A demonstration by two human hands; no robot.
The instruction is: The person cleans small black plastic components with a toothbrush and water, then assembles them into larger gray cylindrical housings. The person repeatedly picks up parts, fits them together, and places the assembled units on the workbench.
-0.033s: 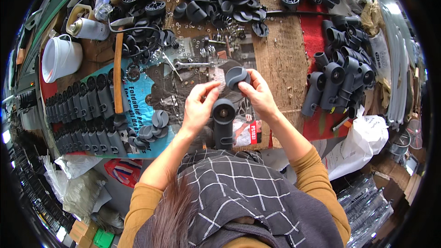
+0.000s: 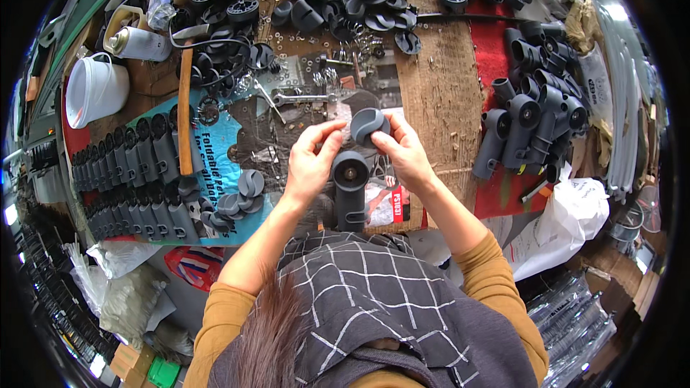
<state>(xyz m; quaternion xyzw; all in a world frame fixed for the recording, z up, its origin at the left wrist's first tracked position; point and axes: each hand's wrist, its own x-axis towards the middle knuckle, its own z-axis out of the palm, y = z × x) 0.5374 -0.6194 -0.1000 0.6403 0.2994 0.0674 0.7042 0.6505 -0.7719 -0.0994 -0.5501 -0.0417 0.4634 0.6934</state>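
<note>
Here, mid-frame, my right hand pinches a round grey cap — left hand steadies the dark tube fitting — I'd seat it squarely.

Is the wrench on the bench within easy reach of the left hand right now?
Probably yes. The wrench lies just beyond the left hand, with only small loose hardware between them. But that hand is busy at the dark joint, beside the right hand holding a round cap.
</note>
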